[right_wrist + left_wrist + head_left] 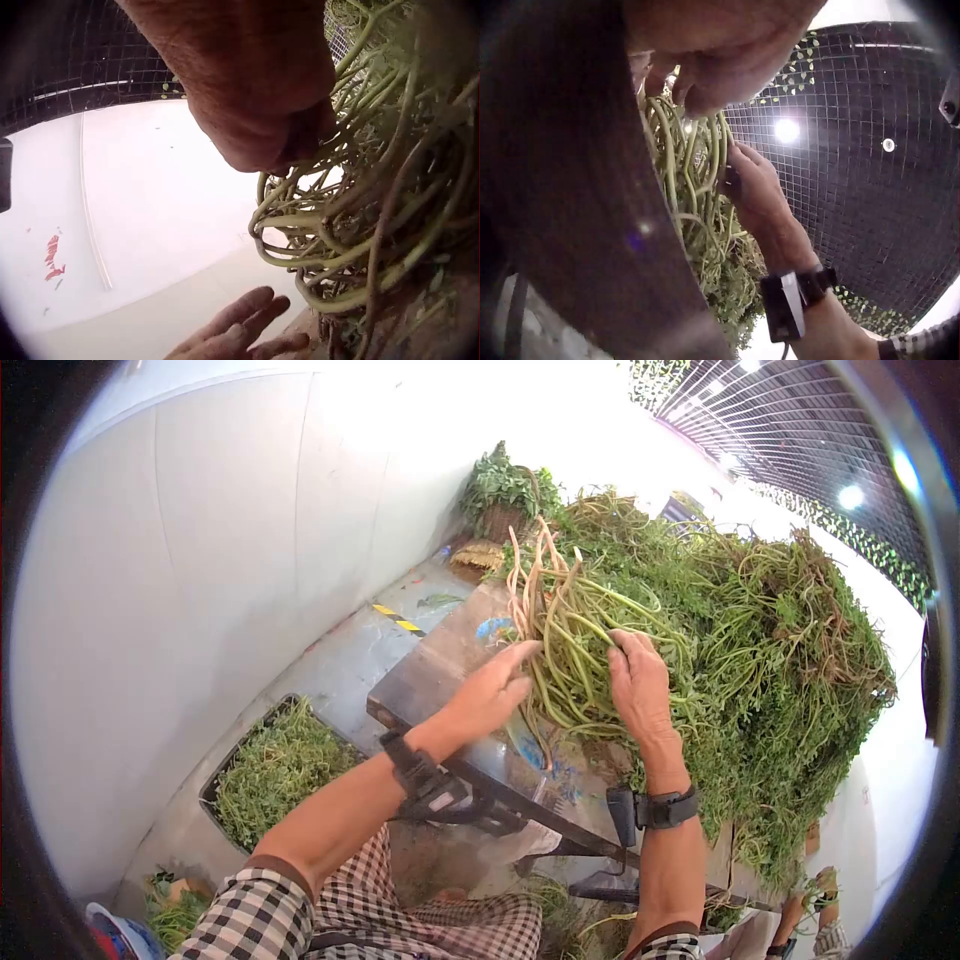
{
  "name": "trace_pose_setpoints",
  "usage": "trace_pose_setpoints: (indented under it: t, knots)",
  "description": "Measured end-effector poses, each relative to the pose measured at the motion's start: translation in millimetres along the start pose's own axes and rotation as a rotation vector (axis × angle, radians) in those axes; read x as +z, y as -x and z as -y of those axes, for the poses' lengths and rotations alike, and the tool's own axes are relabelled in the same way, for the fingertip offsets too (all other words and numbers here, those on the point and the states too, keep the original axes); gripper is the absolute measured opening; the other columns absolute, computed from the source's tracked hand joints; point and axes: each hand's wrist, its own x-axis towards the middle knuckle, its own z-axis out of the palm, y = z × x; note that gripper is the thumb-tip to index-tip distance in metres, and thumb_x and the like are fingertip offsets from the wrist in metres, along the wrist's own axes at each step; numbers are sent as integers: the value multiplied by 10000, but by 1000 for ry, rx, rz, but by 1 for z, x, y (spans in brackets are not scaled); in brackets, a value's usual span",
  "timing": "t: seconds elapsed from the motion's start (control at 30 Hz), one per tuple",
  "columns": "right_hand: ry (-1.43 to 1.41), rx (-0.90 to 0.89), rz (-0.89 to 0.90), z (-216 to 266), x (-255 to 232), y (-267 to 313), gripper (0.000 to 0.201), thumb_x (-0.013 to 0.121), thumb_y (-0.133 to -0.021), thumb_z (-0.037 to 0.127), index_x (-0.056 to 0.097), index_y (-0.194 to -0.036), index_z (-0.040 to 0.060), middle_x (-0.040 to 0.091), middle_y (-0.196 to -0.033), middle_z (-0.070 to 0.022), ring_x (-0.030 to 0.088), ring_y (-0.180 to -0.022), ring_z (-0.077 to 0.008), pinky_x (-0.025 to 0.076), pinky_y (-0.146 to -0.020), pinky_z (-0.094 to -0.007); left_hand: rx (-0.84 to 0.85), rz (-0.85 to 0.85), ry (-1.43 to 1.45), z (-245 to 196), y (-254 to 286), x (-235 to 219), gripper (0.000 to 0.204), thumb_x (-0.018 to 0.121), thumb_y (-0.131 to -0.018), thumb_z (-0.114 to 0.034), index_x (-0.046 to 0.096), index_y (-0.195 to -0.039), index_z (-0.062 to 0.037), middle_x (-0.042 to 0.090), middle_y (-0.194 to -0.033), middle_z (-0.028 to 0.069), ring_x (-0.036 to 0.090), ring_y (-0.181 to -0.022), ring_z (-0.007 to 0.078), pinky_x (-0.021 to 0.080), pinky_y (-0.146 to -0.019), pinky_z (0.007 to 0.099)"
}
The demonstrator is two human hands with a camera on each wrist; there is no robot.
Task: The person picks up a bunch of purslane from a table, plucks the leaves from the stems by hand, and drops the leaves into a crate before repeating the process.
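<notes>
A loose bundle of long green stems (575,650) with pinkish ends lies on the table, between both hands. My left hand (492,690) is at its left side, fingers extended toward the stems; the right wrist view shows this left hand (236,334) with fingers spread, apart from the looped stems (330,262). On the other side, my right hand (640,685) touches the stems with slightly bent fingers. In the left wrist view, the right hand (759,191) rests against the stems' edge; its contact is partly hidden in the right wrist view.
A large heap of leafy stems (790,650) covers the table's right side. A dark crate of greens (275,775) stands on the floor at left. Beyond the table's far end is a basket (500,520) with leaves. The table edge (385,710) runs below my forearms.
</notes>
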Motion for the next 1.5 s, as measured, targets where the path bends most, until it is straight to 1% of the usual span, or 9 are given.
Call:
trace_pose_setpoints:
  t: [0.07,0.17,0.3,0.4,0.53,0.93,1.1,1.2,1.5]
  knots:
    - [8,7,19,2,1,1,236,497,-822,111,555,-1027,11,562,-986,-155,549,-888,-342,442,-775,-389,-154,156,125,-22,-8,-2,539,466,-802,-110,331,-1321,-54,468,-1199,172,441,-1142,235,312,-999,332]
    - [74,-42,-19,2,0,-2,239,513,-810,109,559,-1027,18,562,-1009,-158,553,-896,-336,443,-788,-393,159,16,86,-7,-4,17,584,458,-792,-91,275,-1346,-48,458,-1231,178,390,-1202,247,282,-1020,350]
    - [178,-157,-152,26,-2,-12,308,553,-791,131,537,-1078,21,580,-1015,-156,555,-928,-323,443,-804,-403,117,125,-46,-6,2,20,643,481,-784,-82,219,-1368,-27,493,-1188,164,426,-1160,271,280,-1015,373]
    - [78,-74,-143,48,12,-30,381,575,-787,248,522,-1091,25,596,-966,-166,561,-934,-313,449,-775,-387,106,186,-167,0,4,28,670,497,-783,-114,213,-1389,-153,570,-1096,53,463,-1101,270,262,-986,388]
    - [359,144,284,51,38,-57,445,637,-719,352,545,-1014,32,591,-942,-164,570,-902,-301,461,-751,-411,141,221,-196,7,5,22,503,508,-802,-139,402,-1292,-180,579,-1083,32,477,-1062,263,297,-955,388]
    - [439,102,214,53,78,-62,375,613,-684,231,546,-998,37,618,-884,-155,591,-879,-291,460,-746,-413,325,186,-254,20,8,31,397,568,-756,-64,532,-1148,-118,596,-1036,99,499,-989,324,364,-881,427]
    - [275,270,149,56,15,-64,309,544,-702,159,565,-970,8,621,-806,-205,615,-784,-323,476,-707,-416,108,183,-254,-1,9,27,480,493,-823,-95,352,-1278,-35,607,-1045,97,484,-1090,255,209,-1005,455]
    - [47,345,23,33,-25,-58,250,502,-747,98,565,-968,1,619,-811,-152,605,-712,-214,481,-674,-349,40,180,-240,2,10,28,579,467,-852,-145,201,-1347,-6,618,-1063,77,479,-1125,224,102,-1036,480]
    - [-422,522,-262,-9,-79,-13,283,459,-709,14,560,-964,-58,608,-814,-127,543,-651,-135,438,-551,-264,-36,138,-160,-10,11,22,448,490,-836,-148,403,-1266,-59,663,-879,81,579,-956,251,195,-1023,466]
